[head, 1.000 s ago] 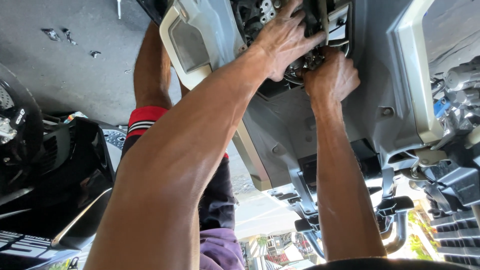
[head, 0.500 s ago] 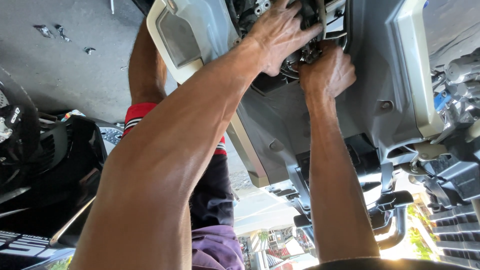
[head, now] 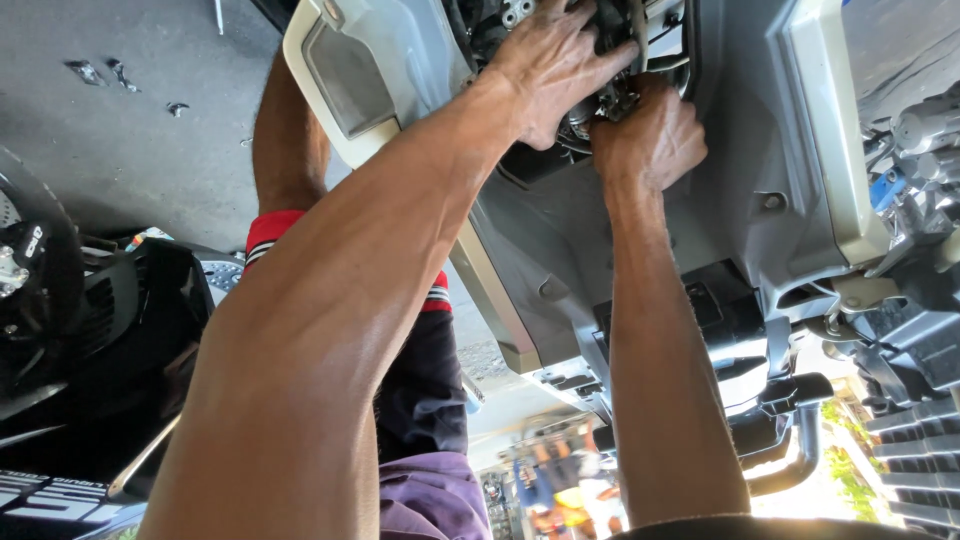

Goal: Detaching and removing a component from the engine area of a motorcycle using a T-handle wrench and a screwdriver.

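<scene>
Both hands up inside the opening of a grey plastic body panel (head: 760,130), top centre of view. Left hand (head: 545,65) comes in on the big forearm from lower left; its fingers are spread and curled over the metal parts and wiring (head: 610,95) in the opening, pressing on them. Can't tell if the left grip actually closes round anything, since the fingertips are hidden behind the parts. Right hand (head: 650,135) sits just below and right of the left, touching it at the knuckles, closed in a fist-like grip on a small metal fitting; most of the fitting is covered by the fingers, so its exact kind isn't clear.

The parts being worked on are recessed in the dark cavity of the panel, far end of both arms, w/ a pale hose or cable (head: 640,25) running past just right of the left fingertips.

Left of the cavity: a cream-coloured cover (head: 350,70) w/ a recessed grey pocket, its edge running down to lower centre. Behind the left forearm, another person's arm w/ a red striped sleeve (head: 270,230) and purple cloth (head: 425,500) lower down. Far left: black vehicle bodywork (head: 90,340) and grey concrete floor (head: 120,150) w/ a few small bits of hardware (head: 100,72) lying on it. Right edge: black ribbed parts (head: 920,440) and a black tube (head: 800,440).
</scene>
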